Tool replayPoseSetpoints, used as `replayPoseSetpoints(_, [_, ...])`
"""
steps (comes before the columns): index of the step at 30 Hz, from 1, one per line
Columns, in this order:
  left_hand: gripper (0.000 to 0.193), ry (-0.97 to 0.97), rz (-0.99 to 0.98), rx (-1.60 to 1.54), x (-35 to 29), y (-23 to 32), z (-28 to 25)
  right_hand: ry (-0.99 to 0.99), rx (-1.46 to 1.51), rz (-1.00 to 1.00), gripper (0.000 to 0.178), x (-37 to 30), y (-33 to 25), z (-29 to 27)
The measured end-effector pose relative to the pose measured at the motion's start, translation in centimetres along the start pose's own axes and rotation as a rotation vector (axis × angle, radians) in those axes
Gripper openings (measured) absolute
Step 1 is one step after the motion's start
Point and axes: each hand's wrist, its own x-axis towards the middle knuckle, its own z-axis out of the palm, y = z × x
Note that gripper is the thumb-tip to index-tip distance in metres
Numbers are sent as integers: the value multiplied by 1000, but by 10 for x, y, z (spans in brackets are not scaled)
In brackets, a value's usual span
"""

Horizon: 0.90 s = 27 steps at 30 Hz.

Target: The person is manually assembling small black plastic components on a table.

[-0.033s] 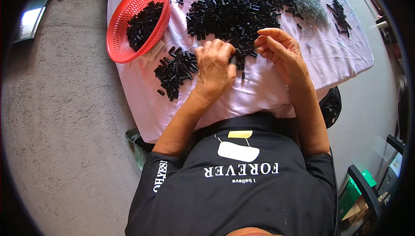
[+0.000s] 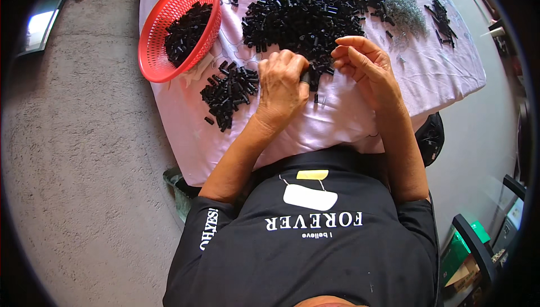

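Note:
My left hand [image 2: 283, 84], with a dark ring on one finger, is closed at the near edge of a large pile of small black tubular plastic pieces [image 2: 309, 14]. Its fingertips are hidden behind the knuckles, so what they hold cannot be made out. To its left lies a smaller heap of similar black pieces [image 2: 229, 94]. My right hand [image 2: 372, 73] hovers by the pile's right edge, thumb bent close to the curled fingers. Anything between those fingers is too small to identify. A few loose pieces lie on the cloth between both hands.
A red plastic basket [image 2: 147, 54] partly filled with black pieces [image 2: 188, 34] stands at the left table edge. Thin silvery metal parts, resembling springs [image 2: 404, 9], lie right of the pile. Farther right are slender black pieces [image 2: 443, 23]. A pink cloth [image 2: 343, 124] covers the table.
My left hand has shifted very slightly to the right. My right hand and the piles look the same.

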Motion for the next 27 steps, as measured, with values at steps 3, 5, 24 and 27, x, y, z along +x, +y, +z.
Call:
replayPoseSetpoints(3, [22,38,80,-64,4,0,4,12,56,-30,26,0,2,-4])
replayPoseSetpoints(5, [24,30,61,-113,1,1,0,21,72,-46,25,0,2,-4])
replayPoseSetpoints(24, [37,-68,29,-472,-11,15,-4,28,126,-71,25,1,2,-10])
replayPoseSetpoints(27, [30,-61,42,-391,-14,14,-7,15,149,-89,25,1,1,-11])
